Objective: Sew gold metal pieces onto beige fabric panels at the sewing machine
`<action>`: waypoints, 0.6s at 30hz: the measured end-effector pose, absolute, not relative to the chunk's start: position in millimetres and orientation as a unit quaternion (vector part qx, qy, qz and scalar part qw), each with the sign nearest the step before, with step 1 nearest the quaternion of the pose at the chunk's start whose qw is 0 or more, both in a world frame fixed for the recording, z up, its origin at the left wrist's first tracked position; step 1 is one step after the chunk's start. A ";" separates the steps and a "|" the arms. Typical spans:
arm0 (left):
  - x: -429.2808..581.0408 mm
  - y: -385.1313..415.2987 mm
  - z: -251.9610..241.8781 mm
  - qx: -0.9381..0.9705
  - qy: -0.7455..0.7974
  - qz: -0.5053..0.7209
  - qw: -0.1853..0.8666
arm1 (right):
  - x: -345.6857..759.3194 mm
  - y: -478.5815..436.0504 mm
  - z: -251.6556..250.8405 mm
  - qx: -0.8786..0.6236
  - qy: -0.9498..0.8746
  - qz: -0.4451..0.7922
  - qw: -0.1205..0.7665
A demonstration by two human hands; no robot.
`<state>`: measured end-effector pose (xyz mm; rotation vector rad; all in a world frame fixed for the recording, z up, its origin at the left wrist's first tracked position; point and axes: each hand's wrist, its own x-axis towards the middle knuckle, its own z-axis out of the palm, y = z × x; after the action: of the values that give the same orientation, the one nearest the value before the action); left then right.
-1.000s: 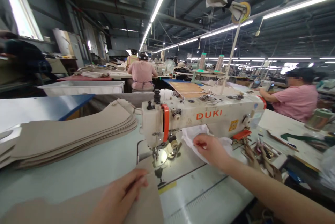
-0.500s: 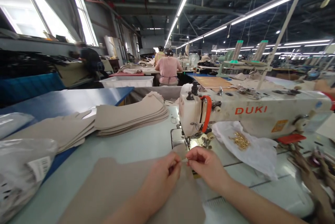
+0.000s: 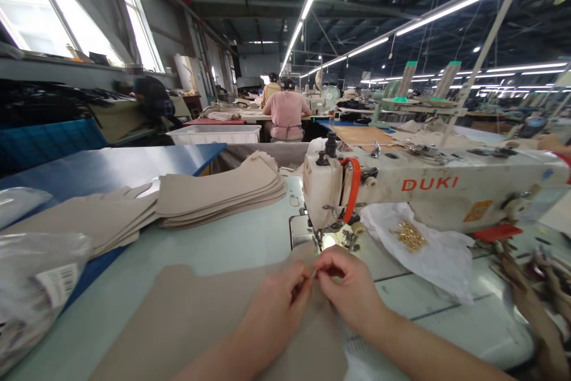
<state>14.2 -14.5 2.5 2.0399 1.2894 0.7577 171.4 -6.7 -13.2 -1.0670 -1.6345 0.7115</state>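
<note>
A pale green work table is being occupied across the near scene, with a white sewing machine marked DUKI being carried on its right half. A large beige fabric panel is being laid flat on the near part of the table, its far right corner being brought just in front of the machine's needle area. Two stacks of cut beige pieces are being kept on the far left side of the table, well apart from the hands. A crumpled white plastic sheet is being spread under the machine's arm to the right, with a small heap of gold metal parts being held on it. A clear plastic bag is being left at the near left edge. The left hand and the right hand are being held together over the panel's far corner, fingertips meeting. Both hands are being closed in a pinch on a tiny object between them; what it is cannot be told. A person in a pink top is being seated far behind.
</note>
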 end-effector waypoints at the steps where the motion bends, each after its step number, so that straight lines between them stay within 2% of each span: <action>1: 14.2 -14.0 2.3 0.769 0.479 0.288 0.309 | 170.8 -8.4 -11.6 -0.441 -0.688 0.281 0.503; 3: 13.9 -11.9 2.3 0.759 0.472 0.293 0.341 | 170.6 -12.0 -9.1 -0.442 -0.698 0.287 0.485; 6: 13.2 -8.2 3.6 0.716 0.474 0.301 0.416 | 174.0 -14.7 -9.3 -0.436 -0.677 0.368 0.465; 10: 12.0 -5.7 4.1 0.685 0.469 0.312 0.462 | 180.2 -11.0 -15.4 -0.438 -0.614 0.439 0.488; 18: 11.9 -4.7 0.3 0.676 0.446 0.331 0.484 | 178.6 -9.4 -15.0 -0.459 -0.656 0.379 0.465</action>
<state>11.9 -4.7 0.3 1.6468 1.0860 0.8057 178.6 -9.4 -15.0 -1.1268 -1.6108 0.9303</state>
